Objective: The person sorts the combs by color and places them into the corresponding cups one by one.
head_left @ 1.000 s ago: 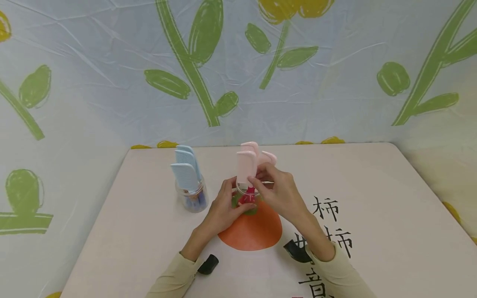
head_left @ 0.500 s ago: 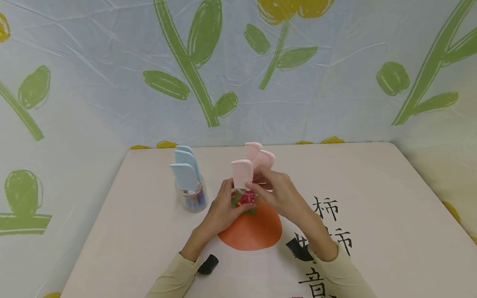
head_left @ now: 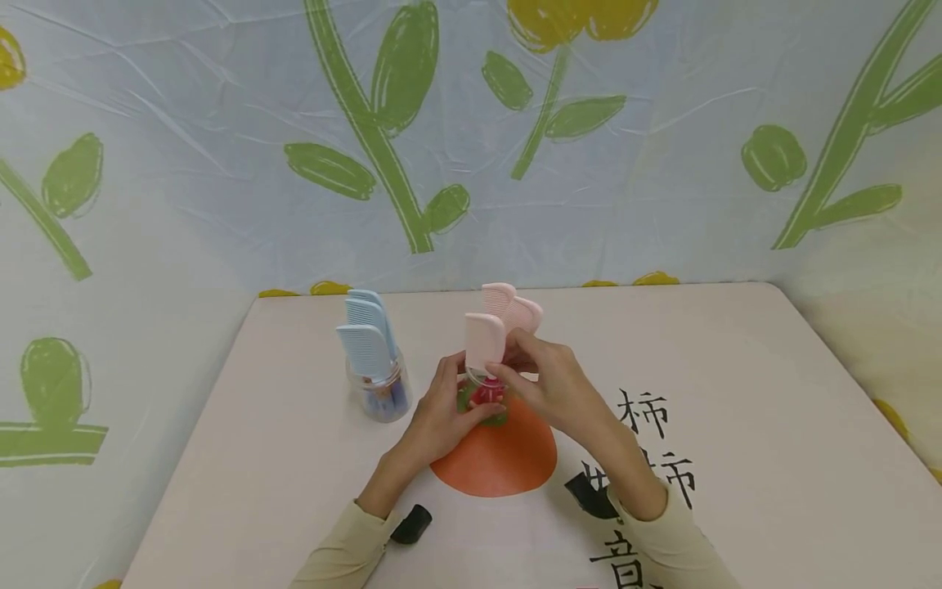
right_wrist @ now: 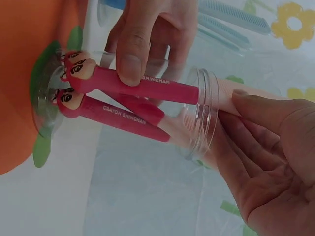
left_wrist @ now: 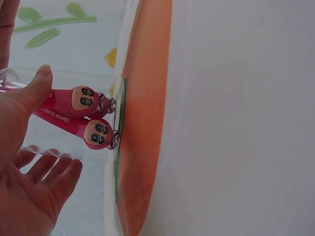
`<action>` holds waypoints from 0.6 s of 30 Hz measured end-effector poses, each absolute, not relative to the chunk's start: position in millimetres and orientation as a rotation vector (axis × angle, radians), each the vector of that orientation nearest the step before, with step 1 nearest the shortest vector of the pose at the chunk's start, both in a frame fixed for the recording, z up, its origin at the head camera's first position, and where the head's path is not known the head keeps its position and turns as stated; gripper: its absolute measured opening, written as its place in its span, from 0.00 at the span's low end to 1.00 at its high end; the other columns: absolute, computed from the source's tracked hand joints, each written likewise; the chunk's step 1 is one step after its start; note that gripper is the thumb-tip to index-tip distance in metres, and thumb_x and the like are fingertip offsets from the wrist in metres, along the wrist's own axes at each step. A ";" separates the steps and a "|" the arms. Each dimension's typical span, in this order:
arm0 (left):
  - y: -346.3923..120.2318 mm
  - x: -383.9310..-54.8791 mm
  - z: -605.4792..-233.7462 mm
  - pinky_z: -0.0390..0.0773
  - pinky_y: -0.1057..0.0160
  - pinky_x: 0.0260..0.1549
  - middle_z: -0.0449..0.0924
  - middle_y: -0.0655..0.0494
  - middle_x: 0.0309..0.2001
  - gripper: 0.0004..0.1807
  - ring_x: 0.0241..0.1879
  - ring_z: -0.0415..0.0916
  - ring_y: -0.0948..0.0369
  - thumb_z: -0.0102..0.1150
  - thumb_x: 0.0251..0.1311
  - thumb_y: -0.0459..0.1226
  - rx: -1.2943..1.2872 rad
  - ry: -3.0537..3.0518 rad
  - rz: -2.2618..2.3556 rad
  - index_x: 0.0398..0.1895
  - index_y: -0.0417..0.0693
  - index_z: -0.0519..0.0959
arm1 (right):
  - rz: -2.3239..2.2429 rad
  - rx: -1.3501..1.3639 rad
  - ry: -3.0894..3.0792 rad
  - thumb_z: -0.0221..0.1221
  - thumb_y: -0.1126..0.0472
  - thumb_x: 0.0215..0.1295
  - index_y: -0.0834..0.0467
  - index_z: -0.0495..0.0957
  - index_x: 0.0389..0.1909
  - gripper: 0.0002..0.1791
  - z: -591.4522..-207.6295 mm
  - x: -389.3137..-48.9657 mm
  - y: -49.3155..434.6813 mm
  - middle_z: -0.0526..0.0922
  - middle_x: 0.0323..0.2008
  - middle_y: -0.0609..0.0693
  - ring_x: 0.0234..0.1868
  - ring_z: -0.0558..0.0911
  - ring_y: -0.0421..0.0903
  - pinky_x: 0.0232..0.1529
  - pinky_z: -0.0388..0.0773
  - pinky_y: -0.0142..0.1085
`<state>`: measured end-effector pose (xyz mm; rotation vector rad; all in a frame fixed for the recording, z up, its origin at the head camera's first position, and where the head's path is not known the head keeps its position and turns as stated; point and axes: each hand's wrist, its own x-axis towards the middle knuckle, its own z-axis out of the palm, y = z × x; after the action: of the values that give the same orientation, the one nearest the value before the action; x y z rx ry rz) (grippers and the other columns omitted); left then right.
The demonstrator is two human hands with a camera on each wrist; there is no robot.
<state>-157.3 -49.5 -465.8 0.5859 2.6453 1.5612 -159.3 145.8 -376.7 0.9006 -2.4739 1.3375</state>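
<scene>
A clear jar (right_wrist: 202,115) stands on the orange round print, with my left hand (head_left: 440,413) wrapped around its side. Three pink combs lean in it, their magenta character handles (right_wrist: 142,88) down near the jar's bottom and their toothed heads above the rim. My right hand (head_left: 555,380) pinches the front pink comb (head_left: 484,342) just above the rim, between thumb and fingers. Behind it the other pink combs (head_left: 499,298) fan out to the right. In the left wrist view, small round faces on the handle ends (left_wrist: 97,133) show through the jar wall.
Left of the hands, a second clear jar (head_left: 386,399) holds several light blue combs (head_left: 365,350). The orange print (head_left: 500,466) lies under the working jar on the pale table (head_left: 257,458). Black characters (head_left: 643,413) are printed to its right. A flowered cloth (head_left: 662,188) hangs behind.
The front pink comb has gone lower into the jar under my right hand. It swung left, then slightly back right. My left hand has kept its place on the jar.
</scene>
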 end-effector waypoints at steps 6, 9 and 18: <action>-48.8 -155.4 -466.9 0.73 0.46 0.66 0.62 0.53 0.69 0.46 0.69 0.68 0.50 0.72 0.62 0.49 0.612 2.658 1.553 0.76 0.52 0.54 | 1.314 0.896 -2.494 0.70 0.70 0.63 0.63 0.77 0.44 0.13 -377.5 -158.0 149.8 0.87 0.37 0.52 0.40 0.88 0.47 0.47 0.86 0.43; -49.0 -153.8 -467.2 0.72 0.46 0.66 0.63 0.53 0.68 0.47 0.69 0.68 0.51 0.72 0.62 0.49 0.631 2.677 1.546 0.77 0.53 0.54 | 1.311 0.891 -2.490 0.70 0.70 0.62 0.65 0.77 0.48 0.16 -378.6 -156.2 150.6 0.87 0.39 0.52 0.41 0.88 0.47 0.49 0.86 0.43; -49.8 -150.7 -462.4 0.74 0.48 0.65 0.67 0.50 0.67 0.44 0.66 0.67 0.54 0.73 0.62 0.45 0.683 2.721 1.535 0.77 0.50 0.58 | 1.274 0.853 -2.474 0.71 0.71 0.61 0.63 0.78 0.52 0.20 -377.9 -151.3 156.6 0.87 0.42 0.51 0.46 0.87 0.48 0.51 0.85 0.43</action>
<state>-150.7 -49.8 -462.4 0.6825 2.7206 1.5347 -151.3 156.6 -377.9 0.8529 -2.4737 1.2736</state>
